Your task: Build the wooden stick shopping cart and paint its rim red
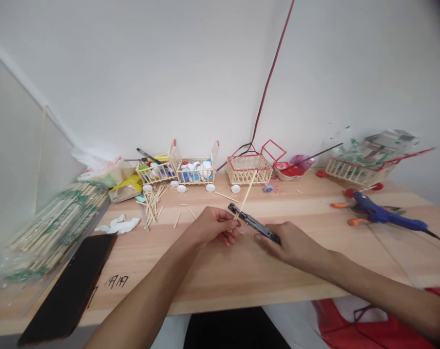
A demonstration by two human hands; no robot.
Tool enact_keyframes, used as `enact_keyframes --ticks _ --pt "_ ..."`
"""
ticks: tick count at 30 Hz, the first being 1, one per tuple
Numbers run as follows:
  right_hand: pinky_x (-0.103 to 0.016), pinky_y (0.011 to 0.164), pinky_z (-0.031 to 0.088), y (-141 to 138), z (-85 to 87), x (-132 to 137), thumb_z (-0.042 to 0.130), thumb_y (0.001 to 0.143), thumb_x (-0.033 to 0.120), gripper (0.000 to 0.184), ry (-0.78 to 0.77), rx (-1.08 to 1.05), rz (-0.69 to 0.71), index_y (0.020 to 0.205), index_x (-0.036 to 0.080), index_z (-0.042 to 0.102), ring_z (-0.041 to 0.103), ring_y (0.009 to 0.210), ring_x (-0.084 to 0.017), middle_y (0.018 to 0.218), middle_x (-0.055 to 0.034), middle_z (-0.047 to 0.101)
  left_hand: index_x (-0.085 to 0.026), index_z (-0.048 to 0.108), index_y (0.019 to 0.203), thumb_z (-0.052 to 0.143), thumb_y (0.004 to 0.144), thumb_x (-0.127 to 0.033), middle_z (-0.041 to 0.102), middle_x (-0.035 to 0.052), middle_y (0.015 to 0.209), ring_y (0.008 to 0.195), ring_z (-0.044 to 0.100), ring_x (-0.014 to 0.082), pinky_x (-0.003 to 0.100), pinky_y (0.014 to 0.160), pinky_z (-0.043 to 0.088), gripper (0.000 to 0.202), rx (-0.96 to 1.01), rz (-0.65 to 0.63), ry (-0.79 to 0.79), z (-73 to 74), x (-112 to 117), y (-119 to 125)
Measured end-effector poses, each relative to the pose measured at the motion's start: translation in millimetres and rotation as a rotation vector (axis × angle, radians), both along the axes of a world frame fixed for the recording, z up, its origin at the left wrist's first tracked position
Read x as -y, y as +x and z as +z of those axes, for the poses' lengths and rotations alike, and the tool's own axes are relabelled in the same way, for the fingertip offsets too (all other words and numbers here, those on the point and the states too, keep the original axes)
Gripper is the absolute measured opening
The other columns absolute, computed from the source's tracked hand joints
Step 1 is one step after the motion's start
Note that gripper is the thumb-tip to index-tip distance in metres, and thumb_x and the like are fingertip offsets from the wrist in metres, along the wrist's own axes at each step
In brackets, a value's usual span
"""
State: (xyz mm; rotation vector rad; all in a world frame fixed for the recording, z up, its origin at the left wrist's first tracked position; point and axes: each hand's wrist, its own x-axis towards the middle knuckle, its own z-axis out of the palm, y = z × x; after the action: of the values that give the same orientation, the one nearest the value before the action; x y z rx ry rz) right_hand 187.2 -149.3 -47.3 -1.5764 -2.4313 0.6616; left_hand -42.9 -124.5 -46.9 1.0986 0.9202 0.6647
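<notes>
Between the thumb and fingers of my left hand (220,225) is the lower end of a thin wooden stick (246,194), possibly a chopstick, which slants up to the right. My right hand (290,242) is wrapped round a long dark metal hand tool (259,227); its exact kind is unclear. The head of this tool lies across the stick, just above my left fingertips. Behind the stick's upper end stands a stick-built cart (251,172) with red trim. Short cut stick pieces (152,206) lie in a heap to the left.
Two small carts (196,173) filled with bottle caps stand by the wall. A red-wheeled cart (354,174) and a blue glue gun (383,213) are at right. Packed sticks (56,223), crumpled tissue (118,225) and a black flat board (72,286) occupy the left side.
</notes>
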Motion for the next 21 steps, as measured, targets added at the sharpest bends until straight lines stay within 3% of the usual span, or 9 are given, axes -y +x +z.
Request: enact_keyframes --ticks 7,21 --pt "-0.029 0.057 0.035 3 6.3 17 0.036 0.092 0.057 0.048 -0.148 -0.055 -0.014 0.073 0.019 0.057 0.054 0.06 -0.017 0.068 -0.005 0.064 -0.009 0.064 0.072 0.084 0.054 -0.049 0.066 0.005 0.061 0.046 0.061 0.0124 0.023 0.044 0.047 0.049 -0.023 -0.09 -0.052 -7.6 3 7" --pt "-0.028 0.051 0.029 2 3.0 10 0.045 0.088 0.055 0.046 -0.145 -0.076 -0.048 0.061 0.018 0.052 0.048 0.051 -0.014 0.058 -0.0046 0.059 -0.008 0.062 0.068 0.084 0.052 -0.049 0.065 0.0047 0.059 0.044 0.058 0.0099 0.021 0.041 0.045 0.049 -0.049 -0.055 -0.046 -10.0 2 9"
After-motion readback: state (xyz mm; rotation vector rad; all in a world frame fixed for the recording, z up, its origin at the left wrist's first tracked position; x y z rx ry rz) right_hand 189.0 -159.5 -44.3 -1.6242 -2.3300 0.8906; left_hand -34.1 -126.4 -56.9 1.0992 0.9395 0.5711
